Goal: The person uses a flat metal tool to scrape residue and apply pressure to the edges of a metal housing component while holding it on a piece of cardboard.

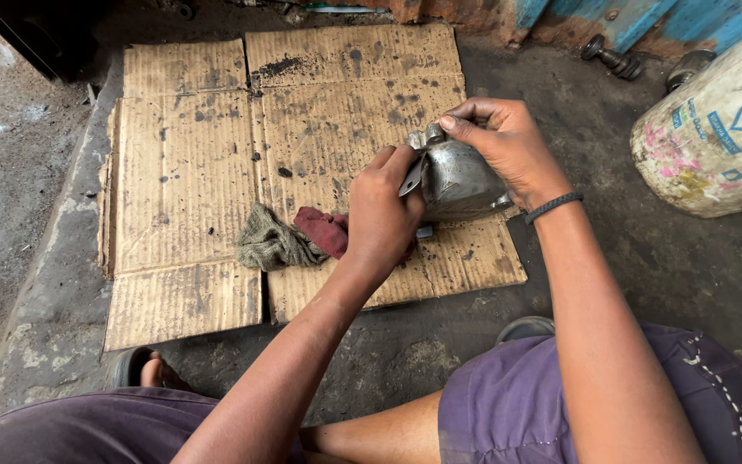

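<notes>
While my left hand [381, 219] is gripping the grey metal housing [457, 180] from its near side, I am pinching its top fitting [427, 136] with my right hand [508, 146], judging a firm twist is needed next.

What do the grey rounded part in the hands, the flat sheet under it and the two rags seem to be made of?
The grey rounded part looks like cast metal: dull sheen, smudged with grime. The flat brown sheet is corrugated cardboard, ribbed and spotted with dark stains, probably oil. The olive rag and dark red rag look like soft woven or knitted cloth, crumpled.
</notes>
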